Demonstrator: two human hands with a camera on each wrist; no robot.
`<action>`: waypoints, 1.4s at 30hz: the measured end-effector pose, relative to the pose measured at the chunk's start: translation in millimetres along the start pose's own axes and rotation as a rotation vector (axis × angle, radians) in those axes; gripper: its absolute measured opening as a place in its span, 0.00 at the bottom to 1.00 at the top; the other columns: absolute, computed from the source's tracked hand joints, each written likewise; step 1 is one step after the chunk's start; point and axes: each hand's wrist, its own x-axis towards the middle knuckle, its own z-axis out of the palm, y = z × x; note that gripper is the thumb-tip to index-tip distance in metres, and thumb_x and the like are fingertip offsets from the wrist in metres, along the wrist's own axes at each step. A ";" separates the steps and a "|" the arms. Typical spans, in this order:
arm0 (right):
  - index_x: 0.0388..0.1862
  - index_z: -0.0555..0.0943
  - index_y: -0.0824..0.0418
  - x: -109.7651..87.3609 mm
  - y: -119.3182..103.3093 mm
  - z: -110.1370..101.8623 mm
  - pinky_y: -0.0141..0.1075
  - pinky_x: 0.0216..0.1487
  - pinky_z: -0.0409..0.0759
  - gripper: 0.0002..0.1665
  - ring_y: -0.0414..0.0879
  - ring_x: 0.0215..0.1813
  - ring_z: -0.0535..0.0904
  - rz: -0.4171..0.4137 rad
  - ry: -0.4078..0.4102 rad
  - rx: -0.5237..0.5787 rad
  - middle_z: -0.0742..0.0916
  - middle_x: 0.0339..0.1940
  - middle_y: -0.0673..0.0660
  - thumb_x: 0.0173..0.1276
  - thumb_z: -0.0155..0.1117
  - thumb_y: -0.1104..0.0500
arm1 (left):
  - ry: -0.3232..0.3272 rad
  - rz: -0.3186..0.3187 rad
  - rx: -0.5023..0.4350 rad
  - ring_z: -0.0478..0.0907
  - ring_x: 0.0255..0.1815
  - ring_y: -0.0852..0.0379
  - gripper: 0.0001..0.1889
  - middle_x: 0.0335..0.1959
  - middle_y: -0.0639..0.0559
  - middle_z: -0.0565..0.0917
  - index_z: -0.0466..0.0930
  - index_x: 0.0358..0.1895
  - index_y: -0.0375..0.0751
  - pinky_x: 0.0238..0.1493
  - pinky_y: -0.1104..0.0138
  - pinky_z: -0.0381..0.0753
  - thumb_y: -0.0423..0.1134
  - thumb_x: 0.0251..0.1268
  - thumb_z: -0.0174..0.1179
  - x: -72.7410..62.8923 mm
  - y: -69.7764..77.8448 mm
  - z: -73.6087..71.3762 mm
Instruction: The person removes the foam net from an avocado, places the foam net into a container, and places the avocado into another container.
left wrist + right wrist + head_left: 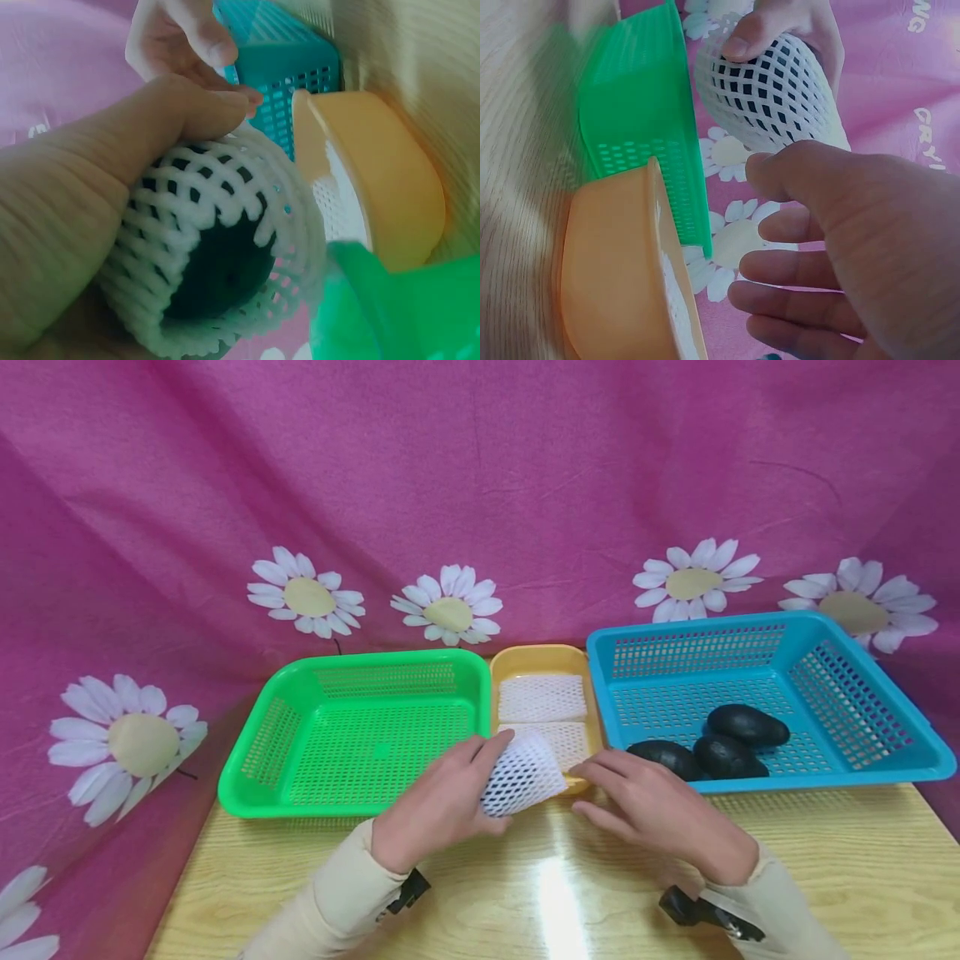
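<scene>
My left hand (450,789) grips a white foam net sleeve (525,772) with a dark avocado (225,270) inside it. In the left wrist view the avocado's rounded end shows through the sleeve's mouth, and black patches show through the mesh. My right hand (652,802) hovers just right of the sleeve, fingers spread and loosely bent, holding nothing. Below and behind the hands, a yellow tray (536,658) contains flat white foam net sleeves (542,697). Several black avocados (747,725) lie in the blue basket (697,631), partly hidden by its front rim.
On the left stands a green basket (375,718) with no items visible in it. The tray sits between the two baskets on a wooden table (480,902). A pink cloth (480,485) with daisies hangs behind them.
</scene>
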 end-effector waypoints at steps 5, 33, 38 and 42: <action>0.52 0.86 0.56 -1.8 -1.1 -2.6 0.36 0.46 0.88 0.21 0.38 0.43 0.83 -0.010 0.011 0.005 0.88 0.45 0.48 0.64 0.76 0.48 | -0.015 0.035 0.020 0.82 0.47 0.54 0.48 0.52 0.46 0.83 0.67 0.74 0.37 0.50 0.62 0.88 0.48 0.48 0.81 -1.2 6.3 3.8; 0.46 0.87 0.53 -9.7 -1.4 -13.6 0.36 0.44 0.88 0.08 0.37 0.43 0.86 -0.119 0.113 0.049 0.89 0.42 0.44 0.70 0.69 0.54 | -0.153 0.101 0.008 0.80 0.52 0.57 0.51 0.56 0.48 0.82 0.63 0.76 0.41 0.55 0.66 0.85 0.51 0.51 0.80 -5.5 21.6 26.1; 0.46 0.87 0.53 -11.0 -2.4 -12.6 0.35 0.44 0.88 0.09 0.36 0.43 0.86 -0.133 0.126 0.045 0.89 0.42 0.44 0.73 0.67 0.51 | -0.162 0.103 0.014 0.79 0.53 0.58 0.50 0.57 0.49 0.81 0.64 0.76 0.41 0.57 0.67 0.84 0.52 0.51 0.80 -8.7 22.5 33.1; 0.45 0.87 0.54 -11.2 -2.9 -8.6 0.35 0.43 0.88 0.09 0.37 0.42 0.86 -0.159 0.150 0.057 0.89 0.41 0.45 0.71 0.67 0.54 | -0.172 0.104 -0.018 0.79 0.56 0.58 0.50 0.59 0.49 0.81 0.63 0.77 0.43 0.61 0.66 0.83 0.50 0.51 0.80 -11.1 22.5 40.0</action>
